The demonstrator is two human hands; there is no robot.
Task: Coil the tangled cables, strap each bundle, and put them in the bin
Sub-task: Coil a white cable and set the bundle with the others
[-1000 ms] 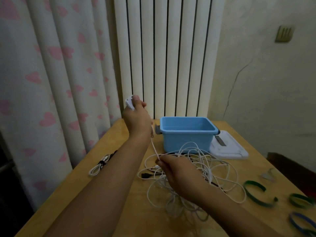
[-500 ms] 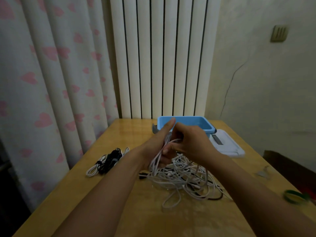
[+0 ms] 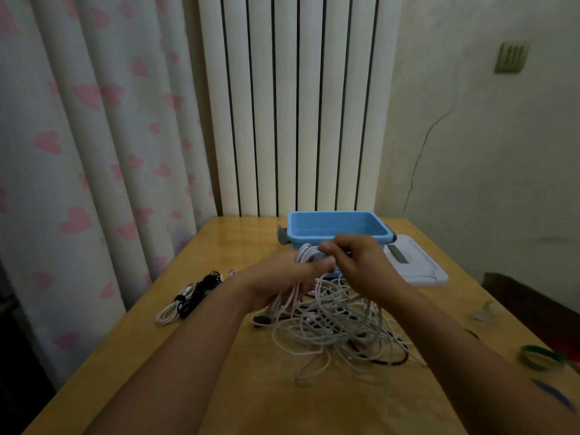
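A tangle of white cable (image 3: pixel 332 324) with a few black strands lies on the wooden table (image 3: pixel 219 387) in front of me. My left hand (image 3: pixel 282 279) grips several gathered white loops that stand up above its fingers. Close against it, my right hand (image 3: pixel 354 262) pinches a strand of the same cable at the top of the loops. Just behind both hands sits the blue bin (image 3: pixel 339 229), with nothing visible inside it. A strapped bundle of white and black cable (image 3: pixel 188 298) rests at the table's left side.
The bin's white lid (image 3: pixel 417 262) lies flat to its right. A green strap (image 3: pixel 539 357) and a blue strap (image 3: pixel 555 398) lie near the right edge, with a clear scrap (image 3: pixel 483 313) behind them. Curtain on the left, white radiator behind, wall on the right.
My left hand came down from high at the left with the cable end and met the right hand above the tangle. Loops are now gathered in the left hand.
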